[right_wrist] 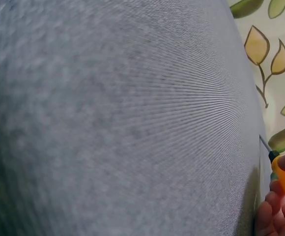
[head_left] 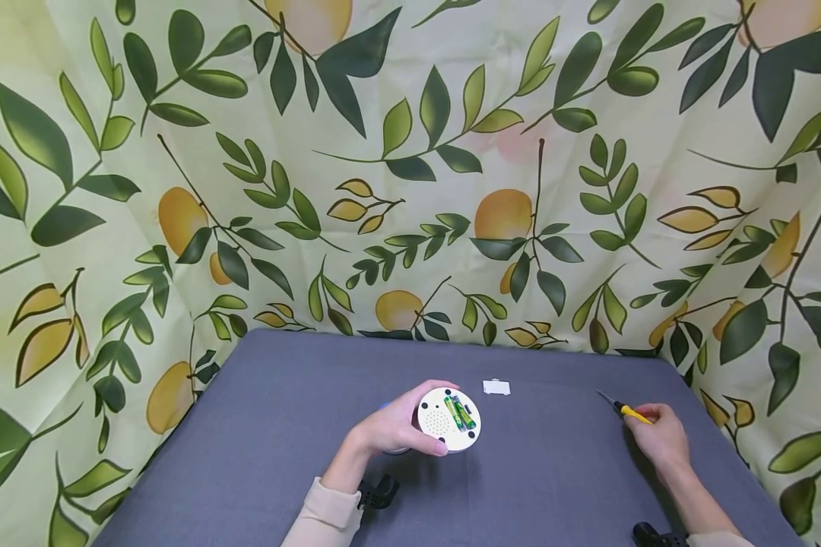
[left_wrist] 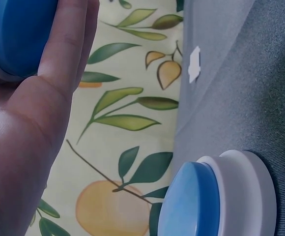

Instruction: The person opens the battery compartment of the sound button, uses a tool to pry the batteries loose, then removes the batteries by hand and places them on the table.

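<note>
My left hand [head_left: 402, 424] grips a round white push-button device [head_left: 436, 422] by its edge, raised above the table with its underside facing me. Two green batteries [head_left: 460, 414] lie in its uncovered battery compartment, beside a patch of small holes and dark feet. From the left wrist view, the device's blue dome [left_wrist: 22, 34] shows against the fingers. At the right, my right hand [head_left: 662, 442] holds a screwdriver [head_left: 633, 414] by its yellow handle, the thin shaft pointing away to the left.
A white battery cover [head_left: 496, 388] lies on the grey cloth-covered table [head_left: 301, 395] beyond the device. Another blue-and-white button device [left_wrist: 245, 196] stands on the table below my left hand, mostly hidden in the head view. Leaf-and-fruit patterned curtains [head_left: 410, 190] surround the table's back and sides.
</note>
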`<state>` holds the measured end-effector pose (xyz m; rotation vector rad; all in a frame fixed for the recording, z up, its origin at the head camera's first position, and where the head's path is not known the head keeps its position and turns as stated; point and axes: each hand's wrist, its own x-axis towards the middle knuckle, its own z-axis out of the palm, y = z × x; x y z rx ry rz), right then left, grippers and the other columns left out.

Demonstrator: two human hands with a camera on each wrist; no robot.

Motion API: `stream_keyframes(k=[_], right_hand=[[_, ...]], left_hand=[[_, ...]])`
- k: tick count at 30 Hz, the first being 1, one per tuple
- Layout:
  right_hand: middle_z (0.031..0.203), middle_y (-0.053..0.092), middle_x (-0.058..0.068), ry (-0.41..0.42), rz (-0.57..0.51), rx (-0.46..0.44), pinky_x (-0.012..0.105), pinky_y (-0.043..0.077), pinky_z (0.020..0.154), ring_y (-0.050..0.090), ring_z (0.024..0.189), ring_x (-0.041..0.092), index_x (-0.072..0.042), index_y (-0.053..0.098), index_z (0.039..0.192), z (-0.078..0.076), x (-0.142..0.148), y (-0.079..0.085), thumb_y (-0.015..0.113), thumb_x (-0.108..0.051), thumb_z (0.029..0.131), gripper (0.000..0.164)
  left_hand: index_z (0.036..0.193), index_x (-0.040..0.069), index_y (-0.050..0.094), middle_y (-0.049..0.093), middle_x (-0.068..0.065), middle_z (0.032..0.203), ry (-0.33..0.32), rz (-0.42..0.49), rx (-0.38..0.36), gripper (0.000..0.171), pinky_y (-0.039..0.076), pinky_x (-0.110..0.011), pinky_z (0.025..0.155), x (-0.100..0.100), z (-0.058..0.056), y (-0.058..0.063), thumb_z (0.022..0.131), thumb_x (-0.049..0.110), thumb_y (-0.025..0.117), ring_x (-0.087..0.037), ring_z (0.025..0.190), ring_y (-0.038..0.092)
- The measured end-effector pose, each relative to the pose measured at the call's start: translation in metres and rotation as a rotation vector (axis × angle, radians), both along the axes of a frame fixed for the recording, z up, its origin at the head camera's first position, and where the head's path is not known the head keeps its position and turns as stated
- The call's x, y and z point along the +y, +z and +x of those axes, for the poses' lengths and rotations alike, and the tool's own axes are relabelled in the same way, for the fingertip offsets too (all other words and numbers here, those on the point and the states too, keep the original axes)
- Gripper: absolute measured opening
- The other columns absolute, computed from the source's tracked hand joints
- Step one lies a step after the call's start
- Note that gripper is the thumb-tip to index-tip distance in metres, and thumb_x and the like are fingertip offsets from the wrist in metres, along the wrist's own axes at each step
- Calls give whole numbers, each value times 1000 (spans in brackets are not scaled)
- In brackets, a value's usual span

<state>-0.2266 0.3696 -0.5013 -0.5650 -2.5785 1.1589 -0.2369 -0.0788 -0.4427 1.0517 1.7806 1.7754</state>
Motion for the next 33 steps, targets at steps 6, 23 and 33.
stream_keyframes(k=[6, 23, 33], right_hand=[[95, 61, 26, 13, 89, -25, 37, 42, 64, 58, 86, 39, 10, 54, 109, -2, 1, 0, 67, -17, 89, 36], [85, 63, 17, 73, 222, -79, 39, 42, 61, 60, 78, 34, 5, 59, 97, -2, -7, 11, 66, -29, 93, 35], [85, 62, 10, 114, 202, 97, 32, 40, 61, 54, 73, 20, 3, 65, 101, 9, -36, 33, 67, -27, 96, 30]], left_hand=[[145, 6, 43, 60, -5, 124, 8, -12, -5, 80, 50, -28, 93, 0, 0, -1, 75, 3, 80, -15, 105, 63], [146, 9, 44, 61, -3, 124, 28, -38, 13, 81, 49, -27, 93, 0, 1, 0, 74, 4, 82, -14, 105, 62], [145, 6, 44, 61, -5, 125, 18, -2, -1, 81, 50, -28, 93, 1, 1, 1, 74, 2, 81, -15, 104, 63]])
